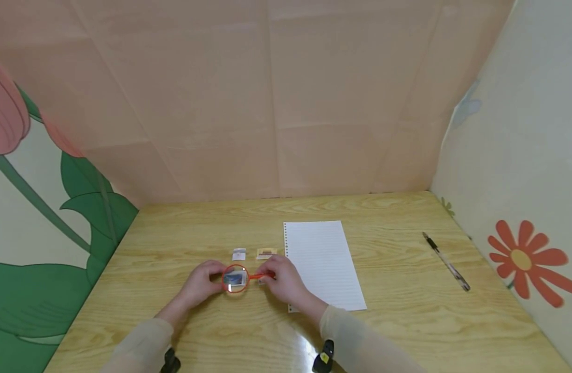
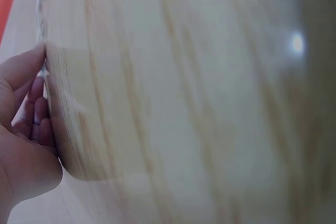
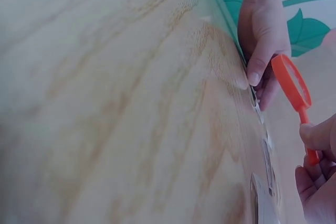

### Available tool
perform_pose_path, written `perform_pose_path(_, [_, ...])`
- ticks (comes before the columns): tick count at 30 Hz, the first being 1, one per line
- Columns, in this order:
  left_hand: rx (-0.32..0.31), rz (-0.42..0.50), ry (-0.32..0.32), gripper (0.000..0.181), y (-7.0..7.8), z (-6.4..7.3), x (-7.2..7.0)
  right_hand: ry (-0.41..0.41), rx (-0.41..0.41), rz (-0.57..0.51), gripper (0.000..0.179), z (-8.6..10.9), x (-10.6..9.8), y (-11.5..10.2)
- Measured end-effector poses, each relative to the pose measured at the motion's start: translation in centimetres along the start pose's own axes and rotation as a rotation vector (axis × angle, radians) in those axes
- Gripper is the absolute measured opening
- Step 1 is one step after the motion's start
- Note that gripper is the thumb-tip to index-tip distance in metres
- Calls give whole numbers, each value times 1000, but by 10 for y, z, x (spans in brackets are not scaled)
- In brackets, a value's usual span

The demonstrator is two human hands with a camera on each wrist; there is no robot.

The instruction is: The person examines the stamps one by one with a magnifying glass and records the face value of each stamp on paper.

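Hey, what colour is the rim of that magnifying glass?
The magnifying glass rim is orange-red, showing best in the right wrist view.

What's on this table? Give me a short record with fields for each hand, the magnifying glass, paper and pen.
Right hand: grips the red magnifying glass by its handle
Magnifying glass: raised off the table, lens over a small card
Left hand: at that card's left edge; whether it grips it is unclear
Farther cards: white one, yellowish one
Paper: lined sheet, right of the cards
Pen: lying right of the sheet, apart from it
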State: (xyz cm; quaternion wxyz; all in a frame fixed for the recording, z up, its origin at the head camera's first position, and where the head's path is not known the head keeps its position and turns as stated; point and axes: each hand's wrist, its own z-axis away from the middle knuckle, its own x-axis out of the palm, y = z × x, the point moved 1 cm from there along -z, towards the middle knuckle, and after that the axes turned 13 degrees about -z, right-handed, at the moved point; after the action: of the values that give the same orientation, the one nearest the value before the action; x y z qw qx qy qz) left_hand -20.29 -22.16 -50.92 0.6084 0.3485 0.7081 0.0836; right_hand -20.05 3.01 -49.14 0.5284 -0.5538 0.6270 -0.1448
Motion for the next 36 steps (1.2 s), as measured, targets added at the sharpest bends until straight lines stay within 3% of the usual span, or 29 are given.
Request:
perform_pose_path(10, [-34,31,-20,30,-1,-1,1,10,1,-9,15,1,-1,0])
perform_pose_path(17, [6,30,-3,30,-1,-1,1,-1,30,-17,13,1,0,4])
perform_pose_path(26, [-45,48,-27,30,-1,-1,1,-8,48,-31,12,2,-2,6])
perform_pose_path(36, [-96,25,-82,31,2,-1,-1,28,39,-83,18,14,-35,19])
